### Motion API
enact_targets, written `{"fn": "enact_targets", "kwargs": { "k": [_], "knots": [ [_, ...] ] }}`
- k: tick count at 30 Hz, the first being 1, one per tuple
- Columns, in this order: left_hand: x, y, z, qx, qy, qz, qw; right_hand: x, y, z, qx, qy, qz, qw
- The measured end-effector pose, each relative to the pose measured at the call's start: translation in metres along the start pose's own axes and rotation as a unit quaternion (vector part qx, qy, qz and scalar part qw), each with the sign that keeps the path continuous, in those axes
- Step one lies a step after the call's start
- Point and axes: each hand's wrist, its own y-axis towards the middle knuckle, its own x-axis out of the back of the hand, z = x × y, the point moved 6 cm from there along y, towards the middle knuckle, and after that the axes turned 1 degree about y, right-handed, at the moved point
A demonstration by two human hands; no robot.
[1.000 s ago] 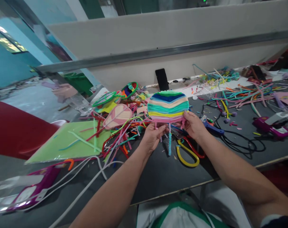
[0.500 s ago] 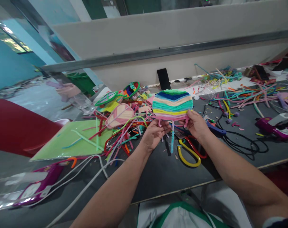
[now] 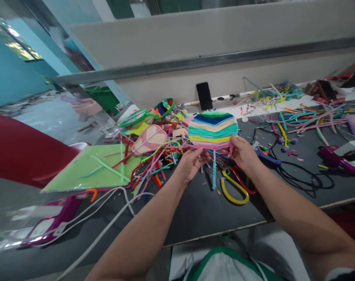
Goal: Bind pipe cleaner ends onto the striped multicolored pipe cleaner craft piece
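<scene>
A striped pipe-cleaner piece (image 3: 213, 128), with green, blue, cream, teal, yellow and pink bands, is held up over the table between my hands. My left hand (image 3: 192, 162) pinches its lower left edge, the fingertips partly behind the pink strands. At the lower right corner, my right hand (image 3: 243, 153) grips it with the thumb on top. A twisted light-blue pipe cleaner (image 3: 214, 175) hangs down from the middle of the bottom edge. Under my right hand lie scissors (image 3: 236, 189) with yellow and red handles.
Loose pipe cleaners (image 3: 154, 168) and a pink oval piece (image 3: 149, 139) lie to the left, near a green sheet (image 3: 86, 171). A phone (image 3: 205, 96) leans on the back wall. A blue-handled glue gun (image 3: 267, 158) with black cable lies right; purple devices (image 3: 341, 159) flank the table.
The view has shifted slightly, moving the table things a little to the right. Both hands keep their hold on the striped piece; its pose is nearly the same.
</scene>
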Motion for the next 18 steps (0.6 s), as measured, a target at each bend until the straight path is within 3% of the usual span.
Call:
{"fn": "enact_targets", "kwargs": {
  "k": [18],
  "knots": [
    [0.0039,0.0017,-0.0062,-0.017,0.006,-0.009,1.000,0.0016,-0.0010,-0.0074,-0.036,-0.024,0.011,0.999]
  ]
}}
